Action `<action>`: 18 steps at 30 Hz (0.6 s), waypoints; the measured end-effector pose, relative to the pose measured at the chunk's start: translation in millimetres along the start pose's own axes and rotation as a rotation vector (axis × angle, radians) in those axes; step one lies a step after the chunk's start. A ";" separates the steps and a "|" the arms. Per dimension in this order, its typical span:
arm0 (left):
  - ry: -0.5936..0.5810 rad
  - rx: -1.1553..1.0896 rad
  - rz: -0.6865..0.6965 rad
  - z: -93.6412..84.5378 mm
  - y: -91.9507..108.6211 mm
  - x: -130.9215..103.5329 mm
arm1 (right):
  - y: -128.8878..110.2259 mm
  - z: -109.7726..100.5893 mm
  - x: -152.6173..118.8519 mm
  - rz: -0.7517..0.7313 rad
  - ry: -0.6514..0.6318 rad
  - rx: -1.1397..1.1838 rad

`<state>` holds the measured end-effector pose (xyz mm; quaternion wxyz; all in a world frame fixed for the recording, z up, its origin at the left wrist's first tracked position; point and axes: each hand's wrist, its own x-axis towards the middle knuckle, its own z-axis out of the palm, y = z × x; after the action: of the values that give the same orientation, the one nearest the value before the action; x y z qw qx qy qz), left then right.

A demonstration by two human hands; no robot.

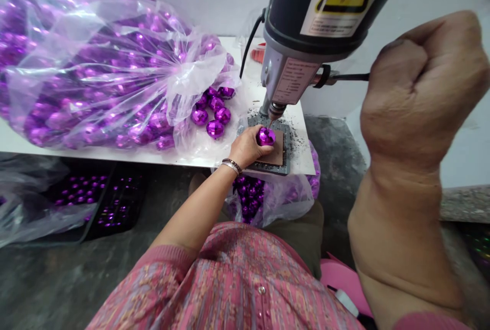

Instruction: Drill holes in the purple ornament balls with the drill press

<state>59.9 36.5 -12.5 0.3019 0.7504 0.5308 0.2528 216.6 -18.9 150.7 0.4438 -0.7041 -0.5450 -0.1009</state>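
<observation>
Between the thumb and fingers of my left hand (247,147) is a shiny purple faceted ball (266,136). It rests over a brown board (278,150) on the grey base (285,167) of a bench drill press (285,77). The drill's bit comes down at the top of the ball; whether it has entered, I cannot tell. My right hand (421,85) is raised at the right, closed around the drill's feed lever (352,77), whose end is hidden inside the fist.
A large clear plastic bag (115,59) of purple balls covers the left of the white table (191,159), with several loose balls (215,128) by its mouth. Dark shavings surround the drill base. Below the table edge hangs another bag of balls (291,200); crates (115,207) stand lower left.
</observation>
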 end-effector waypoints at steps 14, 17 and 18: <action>0.003 -0.021 0.001 0.9 -0.7 0.2 | 29.5 19.8 -26.5 -0.302 0.232 0.078; 0.006 -0.025 0.006 0.1 -0.1 0.0 | 32.1 23.0 -29.0 -0.324 0.254 0.086; 0.007 -0.028 0.006 -0.1 0.0 -0.1 | 32.7 23.7 -29.4 -0.327 0.258 0.084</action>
<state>59.8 36.5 -12.5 0.3097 0.7470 0.5260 0.2636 225.2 -21.8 101.6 0.5166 -0.5683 -0.5945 -0.2382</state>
